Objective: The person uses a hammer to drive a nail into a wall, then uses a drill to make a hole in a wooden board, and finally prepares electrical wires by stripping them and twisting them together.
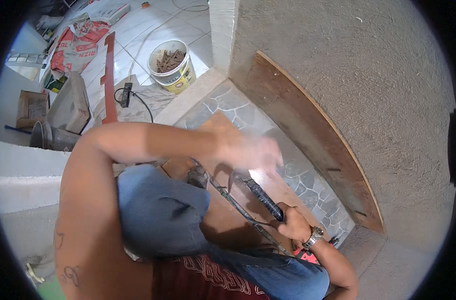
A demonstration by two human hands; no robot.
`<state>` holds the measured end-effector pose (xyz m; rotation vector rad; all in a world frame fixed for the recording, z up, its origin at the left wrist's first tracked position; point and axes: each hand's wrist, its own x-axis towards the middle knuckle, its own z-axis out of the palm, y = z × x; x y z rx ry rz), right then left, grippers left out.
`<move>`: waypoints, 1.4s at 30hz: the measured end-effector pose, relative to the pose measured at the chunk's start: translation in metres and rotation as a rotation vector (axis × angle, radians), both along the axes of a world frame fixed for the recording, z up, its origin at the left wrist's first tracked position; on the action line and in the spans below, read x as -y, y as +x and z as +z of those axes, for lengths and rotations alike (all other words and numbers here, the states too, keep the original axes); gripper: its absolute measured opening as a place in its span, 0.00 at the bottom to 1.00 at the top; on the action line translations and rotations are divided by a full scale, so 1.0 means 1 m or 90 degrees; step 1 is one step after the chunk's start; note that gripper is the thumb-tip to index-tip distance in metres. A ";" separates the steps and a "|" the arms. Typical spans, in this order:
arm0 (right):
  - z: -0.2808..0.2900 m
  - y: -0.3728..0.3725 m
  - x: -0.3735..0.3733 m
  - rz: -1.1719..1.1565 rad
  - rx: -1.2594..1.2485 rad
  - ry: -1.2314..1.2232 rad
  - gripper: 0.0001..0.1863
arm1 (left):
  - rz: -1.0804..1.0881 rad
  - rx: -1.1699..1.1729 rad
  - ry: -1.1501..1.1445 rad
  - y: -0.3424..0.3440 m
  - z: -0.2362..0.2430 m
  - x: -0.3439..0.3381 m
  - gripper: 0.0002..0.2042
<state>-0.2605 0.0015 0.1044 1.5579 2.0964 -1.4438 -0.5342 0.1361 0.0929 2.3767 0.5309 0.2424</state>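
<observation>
My left arm reaches across from the left. My left hand (258,152) is smeared by motion, so its fingers cannot be read; it is above the far end of a tool with a black-wrapped handle (264,197). That tool's curved head is partly hidden. The handle's near end is in my closed right hand (294,225), with a watch (315,237) on that wrist. Beneath lies a brown board (228,205). A long, thin dark strip (238,207) runs diagonally across it, beside the tool. My knees in blue denim (160,210) cover part of the board.
Beyond a low ledge (200,97) stands a white bucket (172,80) of brown sticks. Left of it are a power strip (127,95), a reddish-brown metal bar (108,75) and red-and-white sacks (80,42). A wooden plank (315,135) leans along the rough wall (358,65). Stone-patterned tiles (303,182) border the board.
</observation>
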 end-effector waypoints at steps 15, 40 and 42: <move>-0.046 -0.002 0.025 -0.113 -0.074 -0.093 0.18 | 1.248 0.515 -0.448 -0.350 -0.143 -0.145 0.29; -0.129 -0.191 -0.155 -0.145 0.001 0.215 0.18 | 1.159 0.780 -0.485 -0.315 -0.214 -0.090 0.17; -0.133 -0.202 -0.148 -0.178 -0.010 0.219 0.18 | 1.144 0.712 -0.441 -0.293 -0.218 -0.081 0.15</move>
